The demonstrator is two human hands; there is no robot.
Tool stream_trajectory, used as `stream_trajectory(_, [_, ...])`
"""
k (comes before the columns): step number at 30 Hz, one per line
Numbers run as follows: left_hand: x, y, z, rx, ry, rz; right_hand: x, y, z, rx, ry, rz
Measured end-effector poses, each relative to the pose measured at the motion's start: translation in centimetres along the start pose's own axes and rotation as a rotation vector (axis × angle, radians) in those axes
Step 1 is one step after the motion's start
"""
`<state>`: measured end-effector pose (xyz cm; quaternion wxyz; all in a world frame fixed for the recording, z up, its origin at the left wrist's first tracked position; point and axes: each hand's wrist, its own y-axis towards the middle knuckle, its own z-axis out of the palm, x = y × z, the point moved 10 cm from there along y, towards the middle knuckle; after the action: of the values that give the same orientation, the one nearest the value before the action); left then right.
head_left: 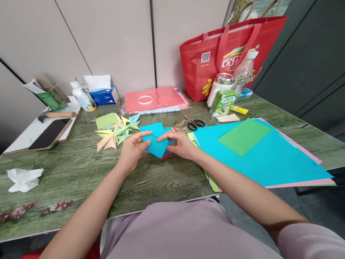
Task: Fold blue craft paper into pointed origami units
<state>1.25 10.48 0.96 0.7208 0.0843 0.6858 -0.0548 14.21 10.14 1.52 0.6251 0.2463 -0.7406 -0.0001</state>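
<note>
Between my two hands is a folded piece of blue paper [157,145], held up just above the table. My left hand [133,149] pinches its left side between thumb and fingers. On the right side, my right hand [180,144] grips it the same way, with the fingertips on its face. Something red and blue, partly hidden, lies on the table under and behind the paper. Left of the paper, close to my left hand, is a pile of folded paper shapes [117,130] in yellow, green, peach and blue.
Black-handled scissors [195,124] lie beyond my right hand. Large coloured sheets [255,162] with a green piece [244,136] on top cover the right side. A packet of red paper [154,100], a red bag [197,72], a phone [50,134] and crumpled tissue [24,179] surround the workspace.
</note>
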Motion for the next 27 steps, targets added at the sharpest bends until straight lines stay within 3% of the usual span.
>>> stream_trajectory(6, [-0.5,0.0,0.3,0.016,-0.008,0.046,0.5,-0.1,0.1,0.031,-0.035,-0.024])
stream_trajectory(12, [-0.2,-0.1,0.3,0.027,-0.067,-0.007,0.8,-0.1,0.1,0.064,-0.066,-0.033])
stream_trajectory(27, [0.1,-0.1,0.2,-0.004,-0.146,-0.062,1.5,0.2,-0.8,-0.039,-0.102,-0.091])
